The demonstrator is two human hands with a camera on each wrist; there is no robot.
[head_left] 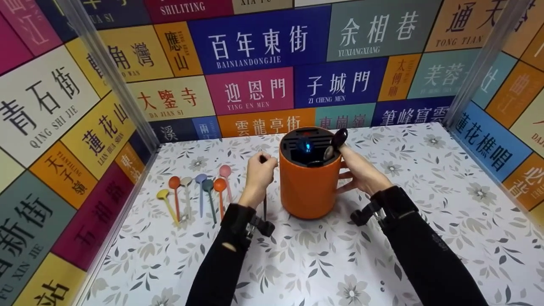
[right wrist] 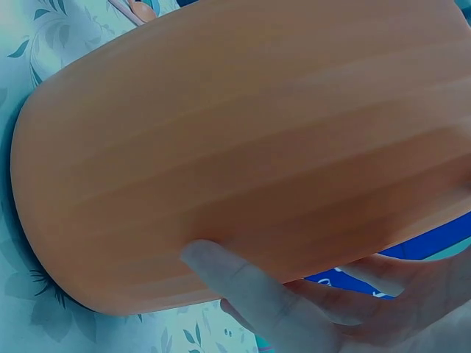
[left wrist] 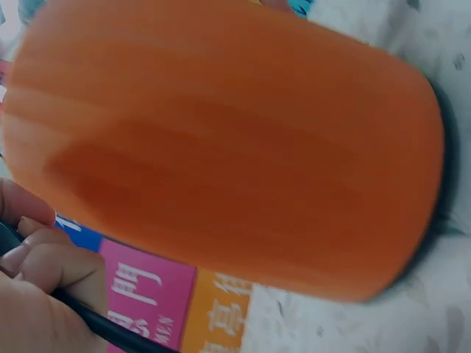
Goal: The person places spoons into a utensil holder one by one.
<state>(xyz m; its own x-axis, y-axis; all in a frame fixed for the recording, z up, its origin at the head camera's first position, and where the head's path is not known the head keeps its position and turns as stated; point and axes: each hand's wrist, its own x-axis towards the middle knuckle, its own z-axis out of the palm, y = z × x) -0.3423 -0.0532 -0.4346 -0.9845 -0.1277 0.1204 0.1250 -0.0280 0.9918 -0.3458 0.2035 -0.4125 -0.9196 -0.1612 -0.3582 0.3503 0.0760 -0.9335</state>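
An orange mug-shaped container (head_left: 308, 187) with a slotted black top stands on the patterned table. My right hand (head_left: 363, 172) is at its handle side and holds it there, one finger lying against the orange wall in the right wrist view. A dark spoon (head_left: 339, 138) sticks up from the container's rim beside that hand, and part of a shiny spoon shows inside. Left of the container, my left hand (head_left: 259, 174) pinches a thin dark utensil (left wrist: 121, 334), its handle pointing down. Its upper end is mostly hidden by the fingers.
Several coloured spoons, among them a yellow spoon (head_left: 165, 199), a blue spoon (head_left: 201, 195) and a pink spoon (head_left: 226, 174), lie side by side on the left of the table (head_left: 352, 272). Panels with printed place names (head_left: 259, 42) enclose the back and sides.
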